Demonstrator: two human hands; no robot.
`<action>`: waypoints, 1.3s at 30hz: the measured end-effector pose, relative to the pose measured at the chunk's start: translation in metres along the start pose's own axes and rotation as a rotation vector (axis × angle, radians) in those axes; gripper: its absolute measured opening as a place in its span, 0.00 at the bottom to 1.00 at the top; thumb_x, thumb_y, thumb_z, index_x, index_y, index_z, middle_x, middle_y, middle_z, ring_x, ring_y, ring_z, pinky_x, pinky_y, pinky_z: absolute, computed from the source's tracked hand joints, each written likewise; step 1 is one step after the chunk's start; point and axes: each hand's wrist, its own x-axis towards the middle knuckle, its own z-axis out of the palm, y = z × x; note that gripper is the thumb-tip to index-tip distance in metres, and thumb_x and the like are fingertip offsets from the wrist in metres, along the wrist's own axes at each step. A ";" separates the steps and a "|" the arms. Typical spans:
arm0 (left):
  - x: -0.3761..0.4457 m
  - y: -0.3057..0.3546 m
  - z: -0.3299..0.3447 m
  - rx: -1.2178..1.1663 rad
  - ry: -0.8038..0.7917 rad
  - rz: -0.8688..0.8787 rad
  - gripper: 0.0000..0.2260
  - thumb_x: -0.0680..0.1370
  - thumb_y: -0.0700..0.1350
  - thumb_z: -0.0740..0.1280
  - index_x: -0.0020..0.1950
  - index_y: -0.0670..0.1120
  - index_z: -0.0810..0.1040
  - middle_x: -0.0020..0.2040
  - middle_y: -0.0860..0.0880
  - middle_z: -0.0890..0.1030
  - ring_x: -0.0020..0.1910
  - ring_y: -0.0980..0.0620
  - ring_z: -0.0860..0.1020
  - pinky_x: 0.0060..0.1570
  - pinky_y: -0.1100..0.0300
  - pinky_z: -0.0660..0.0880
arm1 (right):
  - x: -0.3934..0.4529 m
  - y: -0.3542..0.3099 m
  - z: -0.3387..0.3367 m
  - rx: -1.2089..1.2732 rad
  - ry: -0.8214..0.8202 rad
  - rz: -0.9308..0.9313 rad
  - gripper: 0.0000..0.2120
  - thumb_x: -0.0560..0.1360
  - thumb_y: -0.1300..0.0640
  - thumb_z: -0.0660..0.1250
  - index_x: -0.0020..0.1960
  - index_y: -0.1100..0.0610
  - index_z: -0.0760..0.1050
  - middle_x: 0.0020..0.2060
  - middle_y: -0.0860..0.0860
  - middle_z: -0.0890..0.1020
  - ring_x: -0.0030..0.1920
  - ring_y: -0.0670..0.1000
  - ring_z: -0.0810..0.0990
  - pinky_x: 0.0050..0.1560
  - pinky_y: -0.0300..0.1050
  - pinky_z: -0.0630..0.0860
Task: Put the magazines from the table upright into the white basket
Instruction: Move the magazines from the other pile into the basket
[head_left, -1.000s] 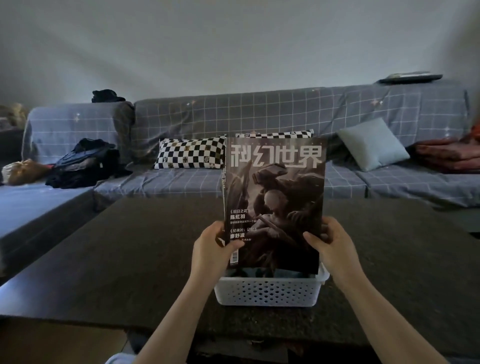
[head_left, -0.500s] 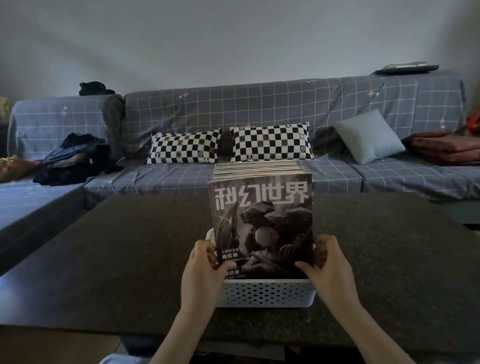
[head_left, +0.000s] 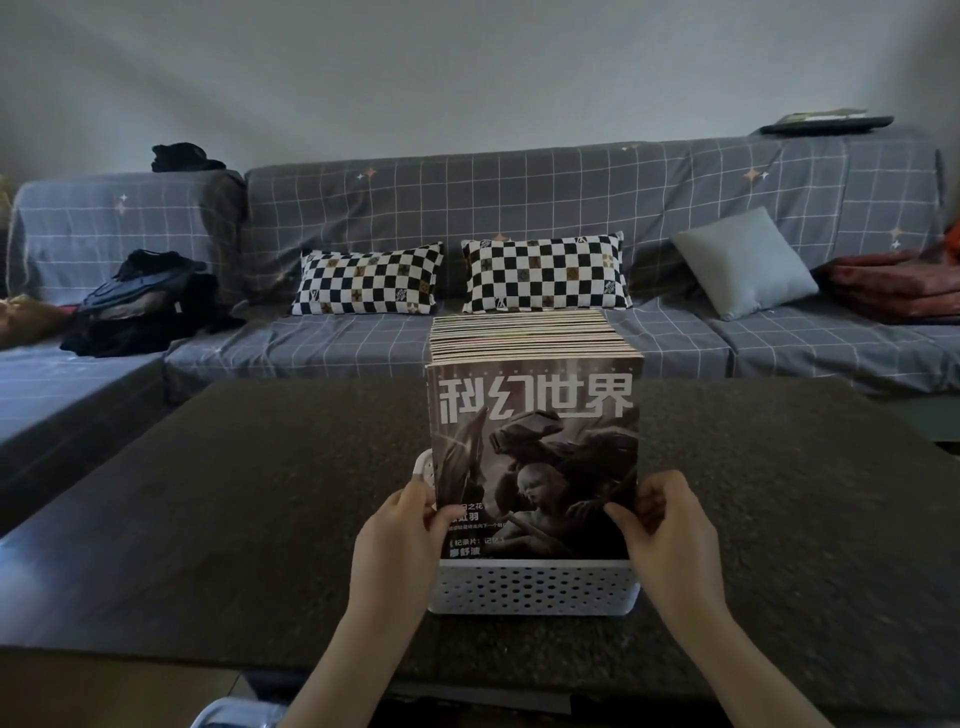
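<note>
The front magazine (head_left: 535, 462) was up in the air a moment ago, and now it has gone down into the white basket (head_left: 535, 587). It stands upright at the near end of the basket, touching the row of other magazines (head_left: 524, 335) that stand behind it. That likely means this one is nearly put away, and no other magazines show on the dark table (head_left: 234, 493) around the basket, so the job looks close to done. Left of the basket, the left hand (head_left: 400, 540) holds the left edge of the front magazine, with the thumb on the cover. The magazine sits in the middle, between the two hands, with its bottom hidden inside the basket. Right of the basket, the right hand (head_left: 670, 530) holds the right edge the same way, fingers curled around it. Both hands grip low down, just above the basket's rim. Next, the hands probably just need to let go gently so the magazine does not tip forward.
</note>
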 end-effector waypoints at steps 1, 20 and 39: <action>0.001 -0.001 -0.002 0.046 -0.026 0.012 0.09 0.75 0.51 0.70 0.44 0.45 0.76 0.38 0.51 0.79 0.35 0.55 0.77 0.35 0.59 0.77 | 0.002 0.000 0.000 -0.018 -0.009 0.000 0.16 0.69 0.59 0.74 0.41 0.50 0.66 0.39 0.45 0.73 0.40 0.43 0.73 0.35 0.33 0.66; 0.119 0.004 -0.007 -1.019 -0.549 -0.082 0.61 0.56 0.64 0.79 0.78 0.56 0.45 0.71 0.45 0.70 0.65 0.43 0.74 0.63 0.42 0.72 | 0.125 -0.037 -0.015 0.655 -0.835 0.089 0.50 0.54 0.44 0.81 0.68 0.61 0.65 0.54 0.51 0.83 0.55 0.51 0.82 0.49 0.38 0.78; 0.116 -0.008 0.003 -1.098 -0.399 0.054 0.45 0.65 0.57 0.77 0.74 0.69 0.53 0.74 0.47 0.66 0.70 0.45 0.70 0.64 0.47 0.71 | 0.111 -0.037 -0.005 0.723 -0.678 0.036 0.58 0.50 0.39 0.80 0.72 0.59 0.61 0.59 0.56 0.80 0.59 0.56 0.79 0.52 0.44 0.78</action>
